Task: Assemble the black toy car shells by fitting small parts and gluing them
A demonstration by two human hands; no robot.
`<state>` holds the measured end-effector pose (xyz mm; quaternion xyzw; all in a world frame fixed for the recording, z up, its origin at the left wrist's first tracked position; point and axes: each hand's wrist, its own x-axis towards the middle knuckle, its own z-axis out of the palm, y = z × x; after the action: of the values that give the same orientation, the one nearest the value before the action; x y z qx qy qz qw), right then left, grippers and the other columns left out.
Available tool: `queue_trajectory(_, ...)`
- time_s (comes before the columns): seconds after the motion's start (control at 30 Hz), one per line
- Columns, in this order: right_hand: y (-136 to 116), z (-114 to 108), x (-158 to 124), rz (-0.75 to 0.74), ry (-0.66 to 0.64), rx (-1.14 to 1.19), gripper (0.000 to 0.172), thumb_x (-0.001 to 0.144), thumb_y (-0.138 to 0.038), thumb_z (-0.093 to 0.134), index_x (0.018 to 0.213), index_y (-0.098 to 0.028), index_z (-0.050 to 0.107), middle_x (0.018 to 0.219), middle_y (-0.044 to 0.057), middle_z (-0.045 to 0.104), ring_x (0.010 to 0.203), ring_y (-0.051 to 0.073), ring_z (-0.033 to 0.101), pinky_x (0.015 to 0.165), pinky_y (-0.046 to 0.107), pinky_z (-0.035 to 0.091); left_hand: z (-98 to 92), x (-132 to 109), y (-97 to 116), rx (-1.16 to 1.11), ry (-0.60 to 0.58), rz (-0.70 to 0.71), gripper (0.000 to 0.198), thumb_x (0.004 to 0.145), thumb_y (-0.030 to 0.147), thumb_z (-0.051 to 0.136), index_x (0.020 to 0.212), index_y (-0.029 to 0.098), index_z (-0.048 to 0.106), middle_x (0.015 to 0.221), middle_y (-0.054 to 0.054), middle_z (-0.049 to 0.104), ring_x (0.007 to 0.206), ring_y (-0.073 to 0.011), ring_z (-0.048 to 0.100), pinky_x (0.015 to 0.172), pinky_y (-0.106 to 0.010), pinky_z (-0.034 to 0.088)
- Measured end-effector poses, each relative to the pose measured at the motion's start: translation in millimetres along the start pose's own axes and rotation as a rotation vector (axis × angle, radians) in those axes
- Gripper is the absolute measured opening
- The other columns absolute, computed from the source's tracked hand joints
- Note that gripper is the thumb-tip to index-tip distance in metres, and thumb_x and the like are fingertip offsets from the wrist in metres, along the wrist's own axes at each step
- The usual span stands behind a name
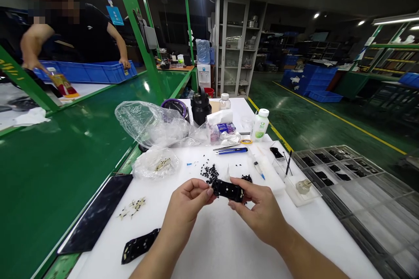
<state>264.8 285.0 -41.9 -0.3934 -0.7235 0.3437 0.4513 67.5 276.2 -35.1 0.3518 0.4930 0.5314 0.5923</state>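
Observation:
A small black plastic part (228,190), shaped like a toy-car base, is held above the white table between both hands. My right hand (258,209) grips its right end between thumb and fingers. At its left end, my left hand (190,200) is closed in a pinch; whether a tiny piece is also between those fingertips I cannot tell. Behind the hands lies a scatter of tiny black pieces (209,172). A similar black part (140,245) rests on the table beside my left forearm. Small cream-coloured pieces with dark tips (132,207) lie to the left.
A dark flat panel (96,213) lies along the left edge. Farther back are a plastic bag of small pieces (156,163), a blue cutter (232,151), a white bottle (260,125) and a black flask (200,109). A compartment tray (363,200) stands right. Across the aisle, a person holds a blue crate (94,73).

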Motion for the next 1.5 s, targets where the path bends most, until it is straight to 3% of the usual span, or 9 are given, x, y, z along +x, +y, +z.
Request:
queue_trajectory(0.2, -2, 0, -1, -0.180, 0.001, -0.125, 0.043, 0.082, -0.016, 0.066, 0.124, -0.022, 0.061, 0.088, 0.003, 0.071, 0.064, 0.014, 0.062, 0.065, 0.026, 0.057, 8.7, -4, 8, 0.127, 0.083, 0.056, 0.031, 0.060, 0.032, 0.084, 0.069, 0.016, 0.059, 0.068, -0.001, 0.066, 0.067, -0.0135, 0.061, 0.068, -0.023, 0.047)
queue_trajectory(0.4, -1, 0, -2, -0.250, -0.009, -0.158, 0.045, 0.084, -0.014, 0.064, 0.128, -0.022, 0.057, 0.097, 0.004, 0.072, 0.068, 0.014, 0.063, 0.064, 0.025, 0.057, 9.1, -5, 8, 0.194, 0.106, 0.066, 0.026, 0.061, 0.030, 0.081, 0.067, 0.016, 0.059, 0.069, -0.002, 0.066, 0.069, -0.0141, 0.060, 0.068, -0.023, 0.046)
queue_trajectory(0.7, -2, 1, -2, -0.196, 0.014, -0.113, 0.044, 0.082, -0.015, 0.065, 0.125, -0.023, 0.061, 0.092, 0.003, 0.072, 0.065, 0.014, 0.063, 0.062, 0.025, 0.056, 10.2, -5, 7, 0.180, 0.103, 0.098, 0.026, 0.062, 0.031, 0.080, 0.067, 0.017, 0.059, 0.071, -0.003, 0.067, 0.071, -0.0156, 0.060, 0.068, -0.024, 0.046)
queue_trajectory(1.0, 0, 0, 1, -0.013, -0.004, -0.036, 0.043, 0.080, -0.019, 0.069, 0.123, -0.021, 0.064, 0.094, 0.003, 0.072, 0.071, 0.014, 0.064, 0.066, 0.027, 0.056, 2.6, -1, 2, 0.029, 0.008, -0.005, 0.032, 0.066, 0.035, 0.082, 0.076, 0.016, 0.059, 0.070, -0.002, 0.067, 0.070, -0.0148, 0.062, 0.074, -0.027, 0.047)
queue_trajectory(1.3, -2, 0, 0, -0.011, -0.006, -0.006, 0.043, 0.080, -0.019, 0.069, 0.122, -0.019, 0.064, 0.091, 0.004, 0.071, 0.070, 0.015, 0.065, 0.065, 0.027, 0.057, -1.5, -1, -1, 0.004, -0.026, -0.025, 0.030, 0.071, 0.034, 0.080, 0.079, 0.016, 0.058, 0.069, -0.002, 0.068, 0.069, -0.0151, 0.065, 0.076, -0.028, 0.048)
queue_trajectory(1.5, 0, 0, -1, -0.008, -0.005, 0.008, 0.045, 0.080, -0.019, 0.070, 0.124, -0.020, 0.063, 0.089, 0.003, 0.071, 0.068, 0.014, 0.064, 0.065, 0.026, 0.056, -1.2, -1, -1, -0.032, 0.014, -0.018, 0.045, 0.068, 0.036, 0.083, 0.095, 0.020, 0.051, 0.063, 0.001, 0.067, 0.066, -0.0141, 0.064, 0.076, -0.027, 0.048)
